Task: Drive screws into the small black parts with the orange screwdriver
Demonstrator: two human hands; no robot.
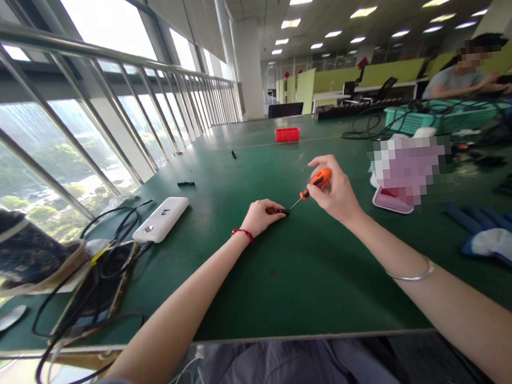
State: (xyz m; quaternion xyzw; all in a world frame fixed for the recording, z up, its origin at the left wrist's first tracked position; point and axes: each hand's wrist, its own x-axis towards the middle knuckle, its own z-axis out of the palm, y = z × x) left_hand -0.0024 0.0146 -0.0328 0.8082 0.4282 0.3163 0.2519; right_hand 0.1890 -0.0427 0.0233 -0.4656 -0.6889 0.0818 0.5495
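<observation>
My right hand (333, 192) grips an orange and black screwdriver (321, 178) by its handle, with the shaft slanting down to the left. The tip meets a small black part (283, 211), too small to make out in detail. Thumb and fingers of my left hand (262, 216) pinch that part low over the green tabletop (265, 299). Farther off lie a black strip-like piece (186, 184) and a tiny black piece (233, 154). A red plastic box (287, 135) stands beyond my hands.
At left are a white power bank (161, 219), black cables (109, 252), a phone (98, 289), a dark cup (14, 249) and a spoon (8, 319). At right lie a pink-edged case (393, 201), blue-white gloves (507, 245) and a green basket (446, 115). Another person (461, 72) sits beyond.
</observation>
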